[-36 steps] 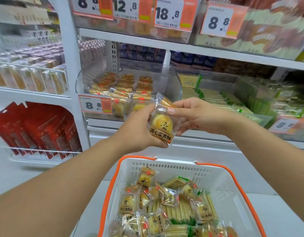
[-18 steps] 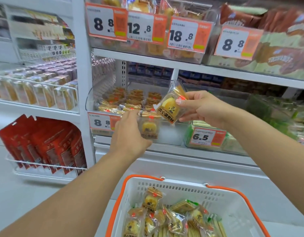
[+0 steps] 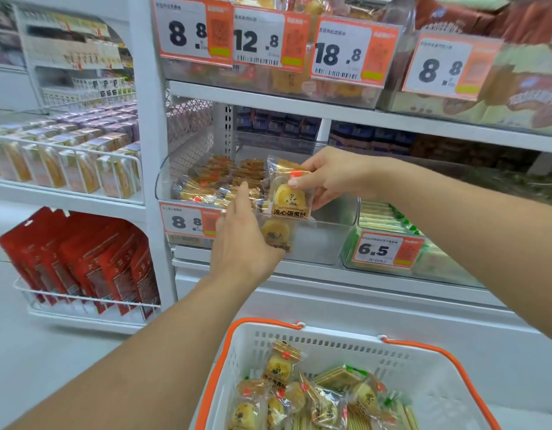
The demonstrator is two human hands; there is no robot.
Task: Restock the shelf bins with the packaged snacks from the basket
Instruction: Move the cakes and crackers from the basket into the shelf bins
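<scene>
White basket (image 3: pixel 429 361) with orange rim sits nearest, bottom of view, holding yolk pastry packs (image 3: pixel 281 364) and green-edged cracker packs (image 3: pixel 336 378). Above it, left hand (image 3: pixel 242 240) reaches at the front of the clear shelf bin (image 3: pixel 327 240), grip curled round a pastry pack (image 3: pixel 276 232) seen through the bin's front wall; whether the pack is inside or just outside cannot be told. Right hand (image 3: pixel 333 176) pinches a second pack (image 3: pixel 289 193) upright between thumb and fingers, over the bin's open right part. Bin's left and back are stacked with like packs (image 3: pixel 219 181). An 8.8 price tag (image 3: pixel 188 223) hangs at the bin's left; next bin right has a 6.5 tag (image 3: pixel 386 249). Red bags (image 3: pixel 79 259) fill a wire rack far left.
</scene>
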